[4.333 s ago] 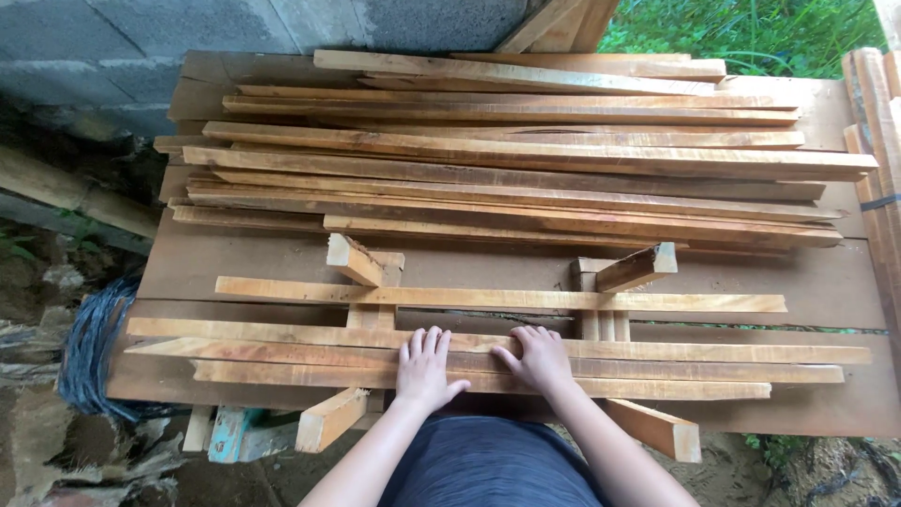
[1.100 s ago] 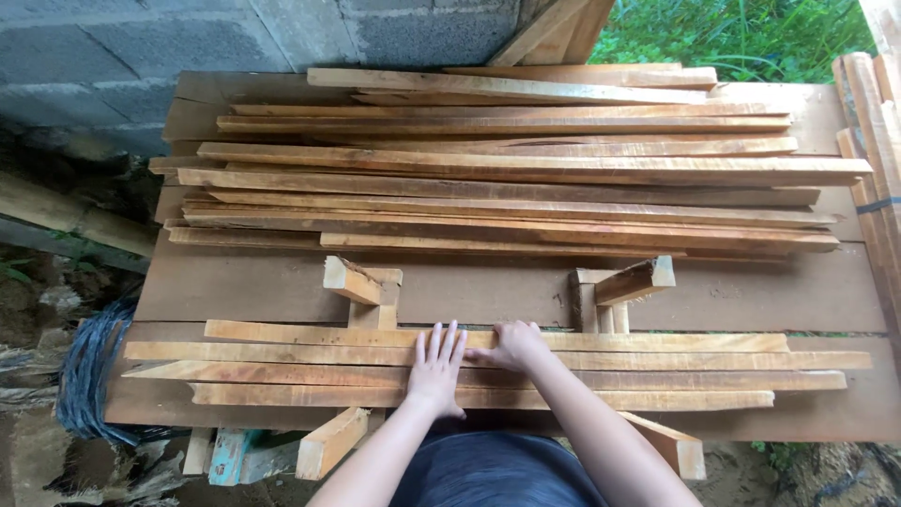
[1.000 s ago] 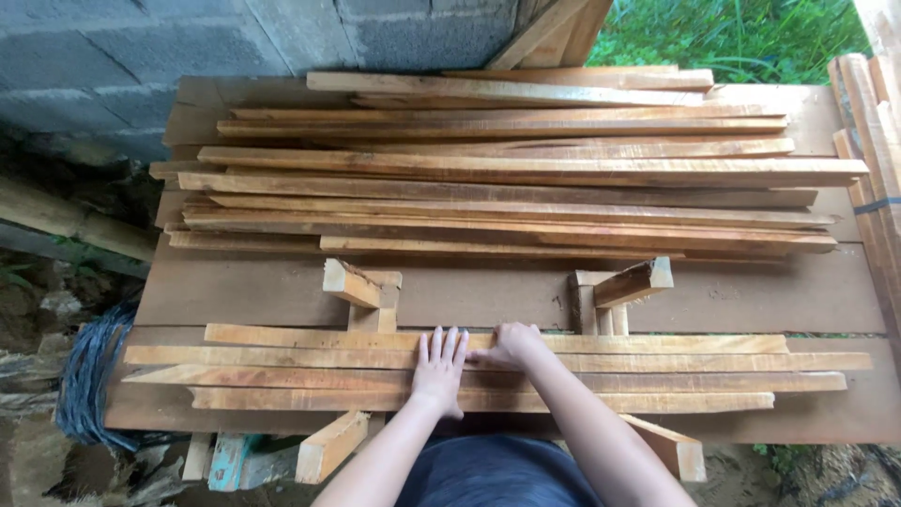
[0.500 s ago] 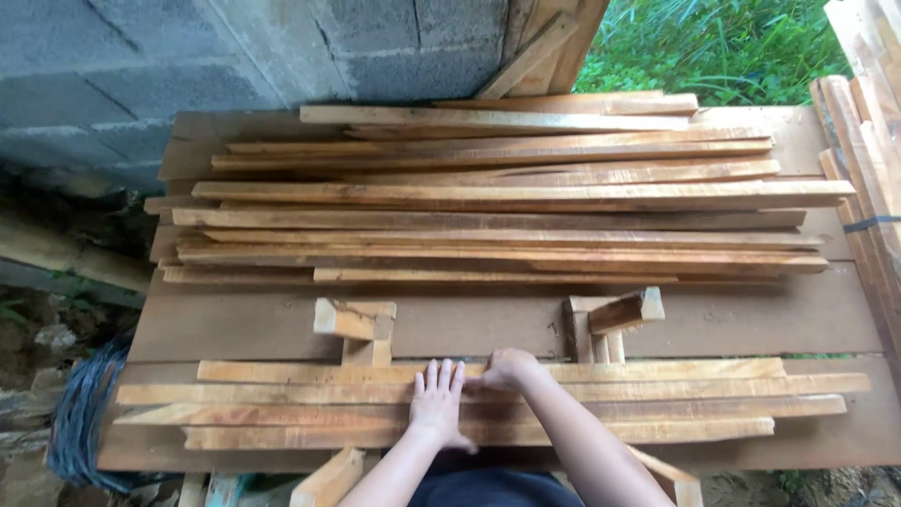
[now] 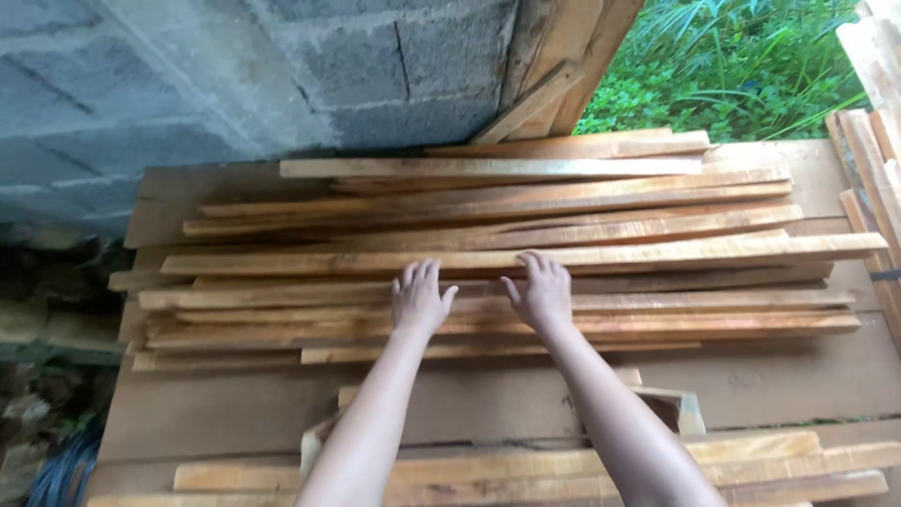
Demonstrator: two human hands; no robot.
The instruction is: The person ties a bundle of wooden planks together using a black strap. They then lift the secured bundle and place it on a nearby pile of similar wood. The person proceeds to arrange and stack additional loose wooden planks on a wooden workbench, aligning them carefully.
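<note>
Block wall (image 5: 235,84): grey concrete blocks filling the frame from nine to twelve o'clock, behind the work surface.
Board table (image 5: 169,192): a brown sheet lying flat, its bare corner showing at ten o'clock.
Far stack of wooden strips (image 5: 657,235): long, thin, reddish-tan pieces laid side to side across the middle of the table, ends uneven, several layers deep.
Left hand (image 5: 419,299): at the centre, palm down on the near edge of that far stack, fingers spread apart and flat, gripping nothing.
Right hand (image 5: 542,293): just beside the left, toward three o'clock, also palm down on the same strips, fingers slightly apart and laid flat; whether it presses or only rests, I cannot tell.
Near row of strips (image 5: 751,460): at six o'clock, under the forearms, a few more long pieces running across the table.
Small upright blocks (image 5: 680,406): between the two groups of strips, partly hidden by the right arm.
Greenery (image 5: 732,75): grass and leaves at one o'clock.
</note>
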